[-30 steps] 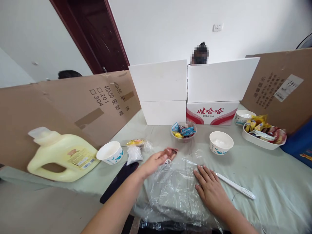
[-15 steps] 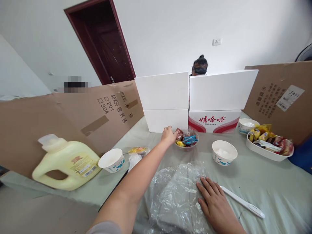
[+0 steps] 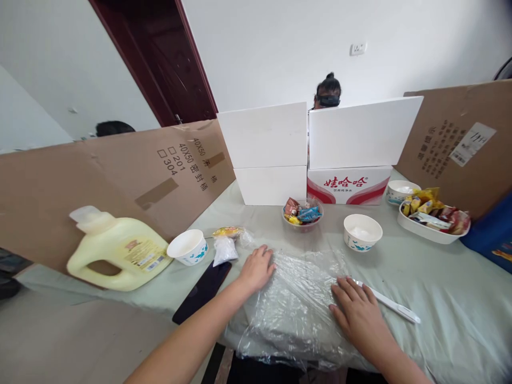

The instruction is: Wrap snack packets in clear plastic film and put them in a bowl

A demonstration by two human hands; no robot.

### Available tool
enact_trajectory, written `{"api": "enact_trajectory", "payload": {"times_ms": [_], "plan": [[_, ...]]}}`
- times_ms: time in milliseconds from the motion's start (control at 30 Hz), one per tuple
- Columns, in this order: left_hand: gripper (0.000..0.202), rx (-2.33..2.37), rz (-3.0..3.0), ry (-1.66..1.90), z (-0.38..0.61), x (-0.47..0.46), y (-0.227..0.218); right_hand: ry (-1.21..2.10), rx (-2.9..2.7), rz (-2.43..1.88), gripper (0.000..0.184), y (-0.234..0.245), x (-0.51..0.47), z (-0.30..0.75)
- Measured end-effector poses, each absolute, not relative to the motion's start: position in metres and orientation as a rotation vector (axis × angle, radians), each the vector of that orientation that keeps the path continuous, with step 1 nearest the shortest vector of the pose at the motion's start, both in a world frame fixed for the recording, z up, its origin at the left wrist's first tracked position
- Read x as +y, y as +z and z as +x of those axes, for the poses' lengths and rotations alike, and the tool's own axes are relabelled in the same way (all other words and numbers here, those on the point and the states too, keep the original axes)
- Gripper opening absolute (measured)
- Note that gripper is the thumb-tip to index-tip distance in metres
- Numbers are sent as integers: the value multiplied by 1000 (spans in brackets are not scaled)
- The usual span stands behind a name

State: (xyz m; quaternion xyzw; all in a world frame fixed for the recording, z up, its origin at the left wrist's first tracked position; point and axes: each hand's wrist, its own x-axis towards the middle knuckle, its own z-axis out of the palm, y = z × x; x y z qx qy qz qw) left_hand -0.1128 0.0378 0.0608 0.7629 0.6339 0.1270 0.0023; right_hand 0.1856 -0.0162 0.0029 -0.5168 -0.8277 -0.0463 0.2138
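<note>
A grey folded thing wrapped in clear plastic (image 3: 298, 304) lies at the table's near edge. My left hand (image 3: 256, 268) rests on its left end, fingers curled over the plastic. On the right end my right hand (image 3: 360, 314) lies flat with fingers spread. Beyond them stands a small clear bowl of wrapped sweets (image 3: 302, 213). A white pen-like stick (image 3: 390, 305) lies just right of my right hand.
A yellow detergent jug (image 3: 120, 250), a paper cup (image 3: 188, 247), small bags (image 3: 224, 244) and a black phone (image 3: 202, 290) sit left. Two more paper bowls (image 3: 362, 232) and a white snack tray (image 3: 434, 221) sit right. Cardboard sheets and white boxes wall the table; people sit behind.
My left hand carried a wrapped sweet to the bowl, left it there, and has come back onto the plastic's left end. My right hand stayed on the plastic.
</note>
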Motion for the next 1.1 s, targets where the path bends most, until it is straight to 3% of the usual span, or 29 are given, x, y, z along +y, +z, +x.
{"api": "enact_trajectory", "payload": {"times_ms": [133,200,433,667,767,867,1100], "plan": [[21,1624,2516,884,-138,-3,68,-24,-2216,-1293,31,26,-34,215],[20,1473,2532,964,-142,-35,71,68,-2229,-1244,30,32,-46,232],[57,1118,2803,560,-138,-112,53,183,-2442,-1227,35,15,-80,270],[23,1477,2440,1018,-101,-35,60,102,-2238,-1181,24,39,-44,236],[23,1726,2227,802,-84,19,64,80,-2240,-1265,25,45,-2,218],[17,1653,2095,495,-74,52,61,5,-2294,-1393,25,40,31,205],[2,1520,2064,482,-89,69,61,-33,-2388,-1170,29,24,27,180]]}}
